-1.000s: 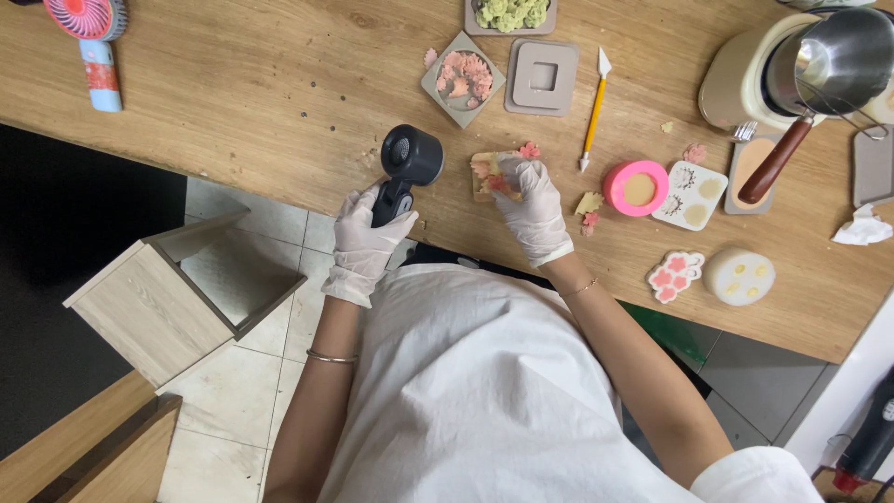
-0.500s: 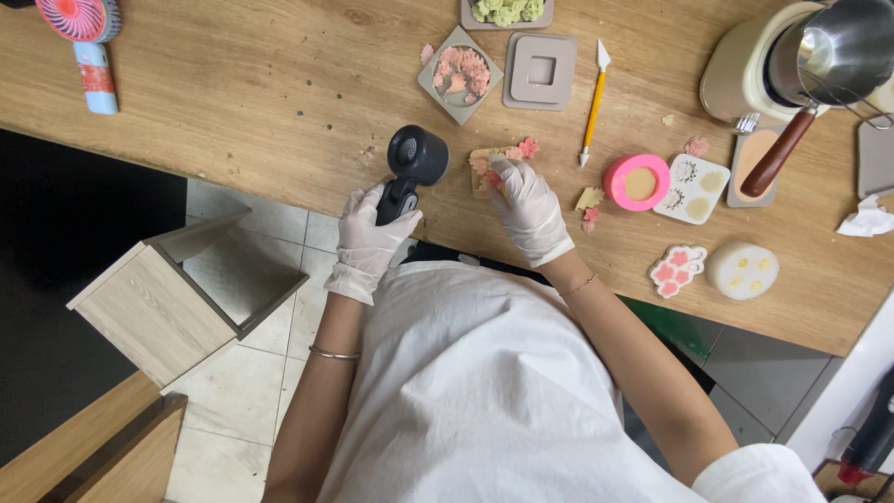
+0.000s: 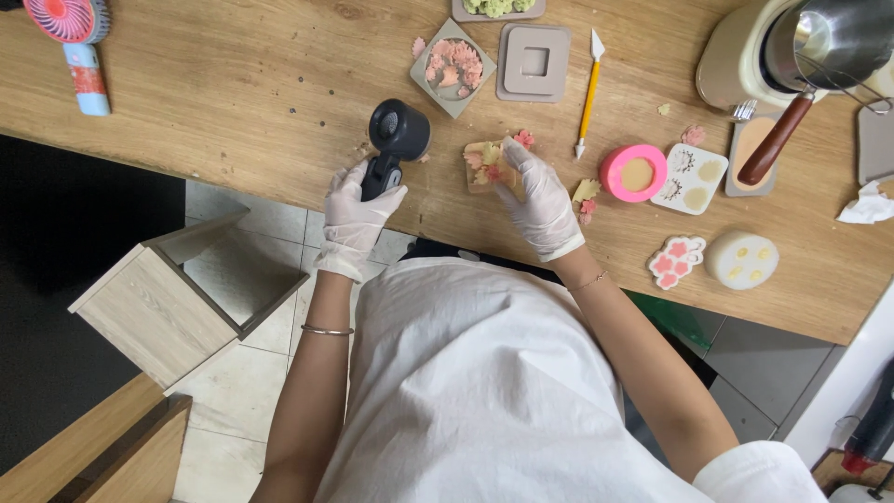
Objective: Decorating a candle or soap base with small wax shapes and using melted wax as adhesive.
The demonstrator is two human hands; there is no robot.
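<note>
The left hand (image 3: 354,216) grips the black heat tool (image 3: 393,140) firmly; the right hand (image 3: 535,200) presses the decorated slab (image 3: 484,166). Better keep the nozzle near but above the fingers.

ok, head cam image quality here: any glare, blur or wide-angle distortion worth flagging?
Head view: even, soft light, with only faint shadows under the gloved hands. Glare sits on the steel pot at top right. The black handheld tool in the left hand and the small decorated slab under the right hand look sharp, with no motion blur. The wooden table edge bows slightly, suggesting wide-angle distortion.
</note>
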